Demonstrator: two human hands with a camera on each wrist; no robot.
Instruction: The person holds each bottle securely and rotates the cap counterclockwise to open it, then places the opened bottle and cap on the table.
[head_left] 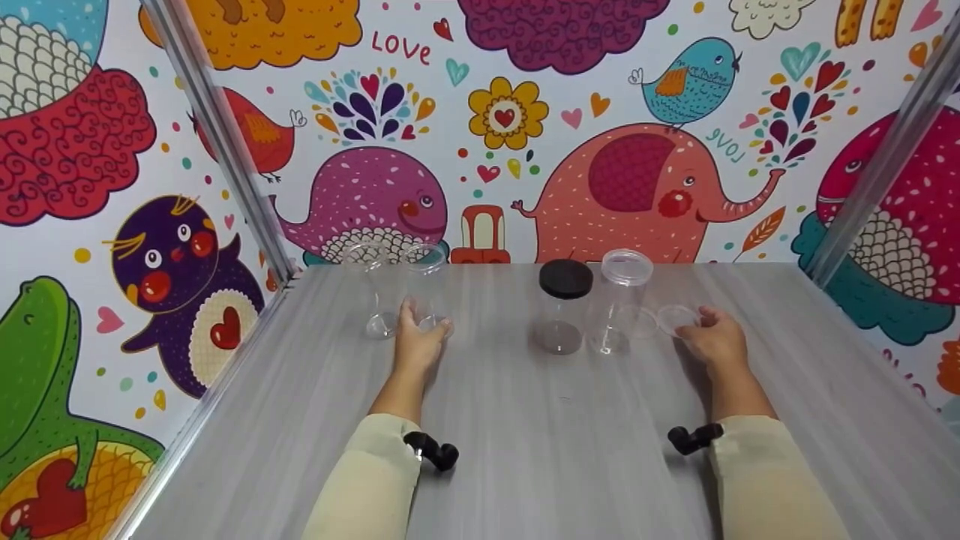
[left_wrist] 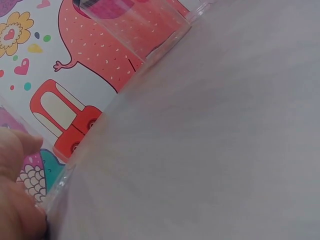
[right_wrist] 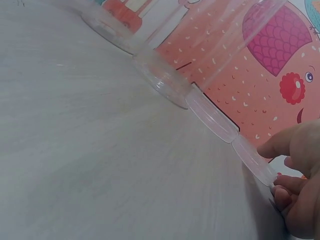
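Observation:
My left hand (head_left: 420, 337) grips the lower part of a clear plastic jar (head_left: 426, 274), thumb on its right side and fingers on its left. In the left wrist view, part of that hand (left_wrist: 20, 185) shows beside the jar's clear base. My right hand (head_left: 718, 339) holds the edge of a flat clear lid (head_left: 675, 319) between thumb and fingers. A second clear lid (head_left: 638, 322) lies against it on the left. Both lids lie flat on the table, as the right wrist view also shows near my fingers (right_wrist: 277, 142).
Left of my left hand stands another clear jar (head_left: 381, 325). Between my hands stand a jar with a black lid (head_left: 566, 280) and a clear-topped jar (head_left: 627, 268), side by side. The grey table (head_left: 562, 450) ends at a patterned wall (head_left: 495, 225); metal posts (head_left: 225, 135) rise at its back corners.

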